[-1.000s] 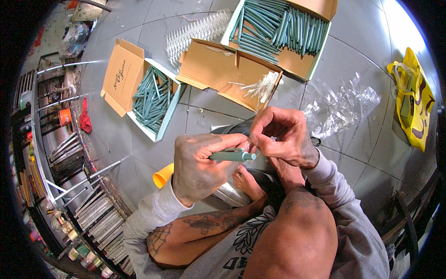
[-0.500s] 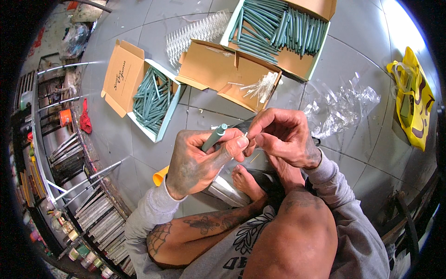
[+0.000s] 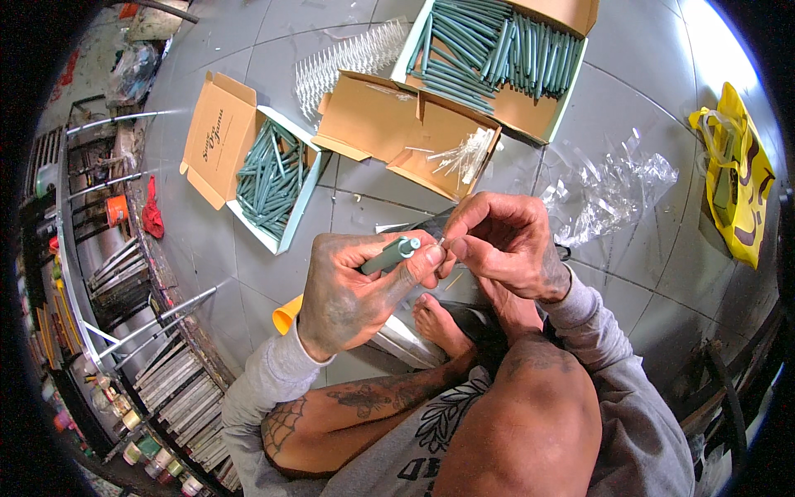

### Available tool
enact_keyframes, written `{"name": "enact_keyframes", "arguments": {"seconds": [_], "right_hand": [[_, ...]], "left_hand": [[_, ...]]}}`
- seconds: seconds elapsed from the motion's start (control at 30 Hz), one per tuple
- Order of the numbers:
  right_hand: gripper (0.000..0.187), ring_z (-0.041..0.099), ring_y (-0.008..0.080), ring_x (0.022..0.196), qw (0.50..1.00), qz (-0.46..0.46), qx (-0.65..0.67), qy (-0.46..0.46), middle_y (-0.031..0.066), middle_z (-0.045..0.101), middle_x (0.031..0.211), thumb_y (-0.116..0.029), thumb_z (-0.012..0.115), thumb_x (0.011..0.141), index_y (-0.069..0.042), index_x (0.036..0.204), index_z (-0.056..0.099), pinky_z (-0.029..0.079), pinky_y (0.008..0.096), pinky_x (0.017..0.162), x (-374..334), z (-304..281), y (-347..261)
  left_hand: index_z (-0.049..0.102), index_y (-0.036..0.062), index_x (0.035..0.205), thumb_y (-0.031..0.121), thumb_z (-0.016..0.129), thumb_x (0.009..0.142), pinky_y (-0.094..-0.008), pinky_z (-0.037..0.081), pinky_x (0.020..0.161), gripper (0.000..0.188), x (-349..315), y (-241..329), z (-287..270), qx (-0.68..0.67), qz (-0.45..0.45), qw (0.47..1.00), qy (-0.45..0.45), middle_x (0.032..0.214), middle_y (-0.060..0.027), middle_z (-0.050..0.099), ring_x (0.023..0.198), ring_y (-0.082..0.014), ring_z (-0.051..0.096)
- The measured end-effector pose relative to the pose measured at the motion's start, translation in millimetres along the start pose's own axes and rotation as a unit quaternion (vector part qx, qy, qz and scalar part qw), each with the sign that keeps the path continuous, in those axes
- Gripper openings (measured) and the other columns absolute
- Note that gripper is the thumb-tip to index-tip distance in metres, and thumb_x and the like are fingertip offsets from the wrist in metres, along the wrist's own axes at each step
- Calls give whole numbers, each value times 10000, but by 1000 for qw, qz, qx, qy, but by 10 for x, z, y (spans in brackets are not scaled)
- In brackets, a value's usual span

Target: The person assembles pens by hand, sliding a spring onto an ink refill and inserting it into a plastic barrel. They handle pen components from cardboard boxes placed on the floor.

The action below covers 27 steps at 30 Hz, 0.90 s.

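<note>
My left hand (image 3: 348, 286) is closed around a green pen barrel (image 3: 387, 256), which sticks out tilted to the right between thumb and fingers. The same hand's thumb and fingertip pinch a tiny pale piece (image 3: 441, 242), too small to make out. Fingertips of my right hand (image 3: 517, 248) are pinched together at that piece, touching or nearly touching the left fingertips. Beyond my hands, a small box (image 3: 288, 236) holds many green pen barrels (image 3: 272, 178). An opened brown carton (image 3: 373, 116) contains thin white parts (image 3: 468, 156).
A larger box (image 3: 551, 128) of green barrels stands at the far side. Near it lies a clear spiky plastic strip (image 3: 348, 66). Crumpled clear plastic (image 3: 613, 195) and a yellow bag (image 3: 737, 182) are on the right. A metal rack (image 3: 124, 273) runs along the left.
The green pen barrel has tipped over to the right in my left hand, so its end faces more toward me. Both hands stay in nearly the same place.
</note>
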State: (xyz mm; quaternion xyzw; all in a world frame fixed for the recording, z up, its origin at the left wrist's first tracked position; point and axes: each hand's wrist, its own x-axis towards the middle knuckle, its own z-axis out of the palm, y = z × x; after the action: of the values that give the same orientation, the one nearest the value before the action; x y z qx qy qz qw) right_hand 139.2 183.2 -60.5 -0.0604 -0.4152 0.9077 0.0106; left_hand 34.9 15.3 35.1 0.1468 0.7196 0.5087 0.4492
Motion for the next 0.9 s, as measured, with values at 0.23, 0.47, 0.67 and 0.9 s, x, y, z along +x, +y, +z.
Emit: {"name": "enact_keyframes", "arguments": {"seconds": [0.23, 0.47, 0.67, 0.9], "right_hand": [[82, 680, 147, 785, 1000, 8, -9, 16, 91, 693, 823, -11, 697, 872, 46, 893, 642, 563, 288, 715, 3, 13, -28], [63, 654, 95, 735, 995, -12, -92, 27, 51, 691, 787, 10, 694, 832, 15, 845, 633, 535, 245, 663, 12, 13, -14], [97, 612, 57, 670, 984, -40, -167, 41, 24, 674, 726, -38, 735, 791, 2, 817, 650, 502, 232, 589, 11, -11, 12], [45, 700, 125, 720, 972, -57, -227, 12, 78, 667, 766, 21, 658, 796, 34, 799, 615, 562, 241, 635, 29, -25, -51]], "left_hand": [[716, -87, 1048, -15, 666, 894, -244, 567, 679, 177, 23, -58, -27, 115, 57, 992, 1, 878, -110, 752, 763, -100, 678], [732, -35, 1046, 35, 734, 827, -255, 545, 612, 230, 36, -65, -12, 250, 163, 954, 29, 840, -134, 751, 690, -150, 725], [747, -26, 996, 59, 704, 902, -250, 521, 610, 134, 29, -3, 43, 265, 150, 952, 43, 758, -84, 729, 678, -90, 654], [748, -15, 1017, 65, 728, 873, -265, 521, 594, 165, 19, -15, 29, 287, 176, 940, 46, 776, -115, 735, 679, -128, 688]]}}
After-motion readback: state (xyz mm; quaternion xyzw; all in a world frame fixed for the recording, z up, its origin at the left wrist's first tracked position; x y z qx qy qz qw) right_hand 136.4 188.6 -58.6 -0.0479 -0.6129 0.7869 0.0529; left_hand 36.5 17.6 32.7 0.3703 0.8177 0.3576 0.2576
